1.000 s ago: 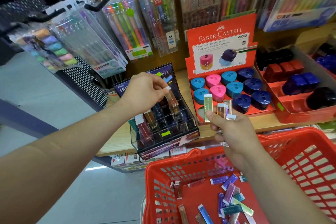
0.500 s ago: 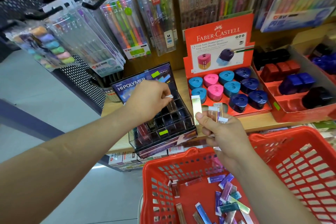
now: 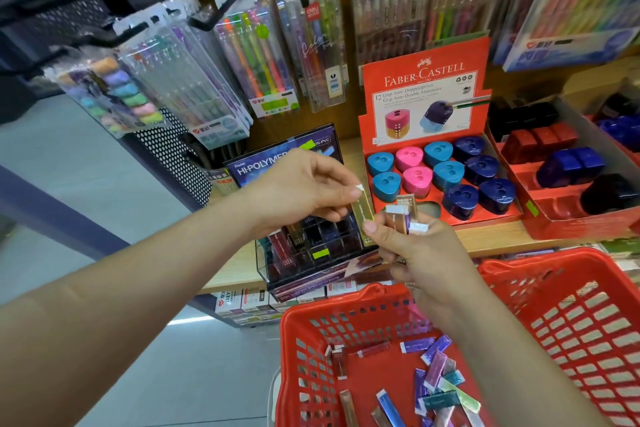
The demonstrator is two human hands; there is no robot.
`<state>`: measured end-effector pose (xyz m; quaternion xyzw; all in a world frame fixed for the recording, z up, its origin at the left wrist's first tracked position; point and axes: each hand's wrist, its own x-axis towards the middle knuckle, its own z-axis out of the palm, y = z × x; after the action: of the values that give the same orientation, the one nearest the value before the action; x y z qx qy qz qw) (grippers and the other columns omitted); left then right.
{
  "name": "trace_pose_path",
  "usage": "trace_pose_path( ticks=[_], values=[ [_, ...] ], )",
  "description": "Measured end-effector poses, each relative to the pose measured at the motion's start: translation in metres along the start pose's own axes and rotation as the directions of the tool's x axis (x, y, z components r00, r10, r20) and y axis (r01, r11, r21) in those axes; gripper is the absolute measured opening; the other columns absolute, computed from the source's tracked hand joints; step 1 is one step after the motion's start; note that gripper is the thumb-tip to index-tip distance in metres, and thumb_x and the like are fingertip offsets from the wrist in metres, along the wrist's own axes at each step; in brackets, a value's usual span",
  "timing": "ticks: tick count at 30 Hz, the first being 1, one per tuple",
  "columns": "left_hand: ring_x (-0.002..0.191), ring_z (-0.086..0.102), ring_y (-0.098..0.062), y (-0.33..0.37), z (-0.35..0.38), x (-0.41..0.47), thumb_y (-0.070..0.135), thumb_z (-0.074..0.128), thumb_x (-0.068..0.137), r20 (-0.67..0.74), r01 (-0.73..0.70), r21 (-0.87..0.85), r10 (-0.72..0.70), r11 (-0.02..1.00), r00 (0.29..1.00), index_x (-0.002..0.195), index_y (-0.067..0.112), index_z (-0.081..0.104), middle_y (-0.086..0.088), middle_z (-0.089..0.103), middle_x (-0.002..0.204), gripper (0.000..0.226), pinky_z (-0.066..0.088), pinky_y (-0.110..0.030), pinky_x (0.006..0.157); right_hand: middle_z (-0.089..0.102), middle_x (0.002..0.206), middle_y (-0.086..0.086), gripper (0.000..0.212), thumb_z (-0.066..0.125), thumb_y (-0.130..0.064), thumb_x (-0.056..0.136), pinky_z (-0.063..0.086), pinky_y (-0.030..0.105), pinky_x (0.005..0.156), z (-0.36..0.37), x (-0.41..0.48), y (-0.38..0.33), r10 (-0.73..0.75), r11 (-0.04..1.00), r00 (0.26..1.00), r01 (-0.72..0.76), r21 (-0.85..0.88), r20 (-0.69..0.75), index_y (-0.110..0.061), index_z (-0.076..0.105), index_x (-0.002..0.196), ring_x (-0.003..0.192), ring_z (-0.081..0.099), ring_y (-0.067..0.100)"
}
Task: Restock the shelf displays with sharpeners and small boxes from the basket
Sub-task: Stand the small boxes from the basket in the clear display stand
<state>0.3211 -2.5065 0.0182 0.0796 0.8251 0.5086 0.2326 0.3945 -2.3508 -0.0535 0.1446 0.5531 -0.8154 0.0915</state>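
Red plastic basket (image 3: 540,255) nearest, loose small boxes (image 3: 436,371) inside. Right hand (image 3: 426,253) clamped on upright bundle (image 3: 403,215). Left hand (image 3: 304,191) pinches top of gold-green box (image 3: 367,218), long axis near-vertical. Compartmented display case (image 3: 311,253) just below and beyond; left hand nearer.

Over red basket (image 3: 346,303): left hand (image 3: 304,187) pinches gold box (image 3: 364,216) top; right hand (image 3: 419,256) grips box bundle (image 3: 403,215).

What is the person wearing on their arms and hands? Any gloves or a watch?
Nothing that shows. The left hand and right hand have no gloves and no rings that I can see. The left forearm and right forearm are bare too: no sleeves, watch or bracelet in view. The nails that show look short and unpainted.
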Motion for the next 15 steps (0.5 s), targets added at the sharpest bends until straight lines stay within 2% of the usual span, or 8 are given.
trace_pose_path(
  ticks=[2,3,5,7,8,10,15],
  values=[
    [0.067,0.068,-0.015,0.001,-0.011,-0.001,0.006,0.071,0.082,-0.119,-0.014,0.013,0.016,1.0,0.993,0.092,0.002,0.07,-0.009,0.071,0.073,0.011,0.058,-0.022,0.064,0.053,0.07,0.001,0.008,0.067,-0.009,0.087,0.025,0.016,0.038,0.004,-0.001,-0.003,0.02,0.998,1.0,-0.02,0.056,0.003,-0.013,0.065,0.094,0.053,0.04,0.008],
    [0.068,0.069,-0.017,0.001,-0.021,-0.002,0.006,0.071,0.082,-0.189,-0.019,0.05,0.028,0.999,0.981,0.091,0.002,0.07,-0.01,0.072,0.074,0.01,0.058,-0.024,0.066,0.056,0.074,0.003,0.011,0.062,-0.006,0.09,0.025,0.016,0.039,0.004,0.0,-0.004,0.062,0.985,0.998,-0.063,0.159,0.01,-0.012,0.062,0.1,0.055,0.042,0.009],
    [0.067,0.069,-0.017,-0.001,-0.042,-0.003,0.007,0.072,0.082,-0.299,0.003,0.185,0.053,0.983,0.953,0.087,0.005,0.07,-0.01,0.073,0.073,0.007,0.058,-0.027,0.066,0.062,0.08,0.008,0.02,0.048,0.002,0.091,0.03,0.016,0.041,0.001,0.0,-0.008,0.155,0.874,0.985,-0.175,0.453,0.083,-0.008,0.054,0.107,0.059,0.05,0.011],
    [0.063,0.069,-0.015,-0.012,-0.057,-0.005,0.008,0.074,0.081,-0.343,0.047,0.302,0.063,0.952,0.937,0.082,0.007,0.07,-0.007,0.072,0.067,0.004,0.058,-0.028,0.065,0.069,0.091,0.014,0.029,0.042,0.006,0.092,0.045,0.017,0.048,-0.003,-0.002,-0.01,0.188,0.741,0.972,-0.232,0.63,0.138,-0.008,0.053,0.115,0.07,0.064,0.016],
    [0.062,0.07,-0.015,-0.019,-0.06,-0.006,0.008,0.074,0.081,-0.347,0.071,0.35,0.059,0.934,0.936,0.08,0.007,0.07,-0.006,0.072,0.065,0.004,0.059,-0.029,0.066,0.071,0.098,0.018,0.031,0.041,0.006,0.094,0.053,0.019,0.054,-0.005,-0.002,-0.011,0.195,0.707,0.97,-0.243,0.665,0.147,-0.006,0.054,0.119,0.077,0.07,0.02],
    [0.062,0.07,-0.014,-0.034,-0.06,-0.009,0.011,0.074,0.082,-0.335,0.108,0.451,0.056,0.886,0.94,0.078,0.01,0.07,-0.003,0.071,0.063,0.006,0.059,-0.031,0.069,0.071,0.105,0.023,0.029,0.041,0.002,0.098,0.059,0.025,0.06,-0.005,-0.004,-0.012,0.203,0.701,0.968,-0.25,0.668,0.15,0.0,0.053,0.124,0.09,0.073,0.028],
    [0.063,0.07,-0.011,-0.05,-0.059,-0.007,0.017,0.074,0.083,-0.348,0.101,0.531,0.107,0.841,0.931,0.077,0.015,0.07,0.001,0.071,0.064,0.007,0.059,-0.036,0.075,0.072,0.108,0.019,0.029,0.046,-0.008,0.099,0.058,0.023,0.055,-0.001,-0.004,-0.009,0.235,0.77,0.965,-0.26,0.582,0.12,0.002,0.055,0.125,0.095,0.072,0.031]
  ],
)
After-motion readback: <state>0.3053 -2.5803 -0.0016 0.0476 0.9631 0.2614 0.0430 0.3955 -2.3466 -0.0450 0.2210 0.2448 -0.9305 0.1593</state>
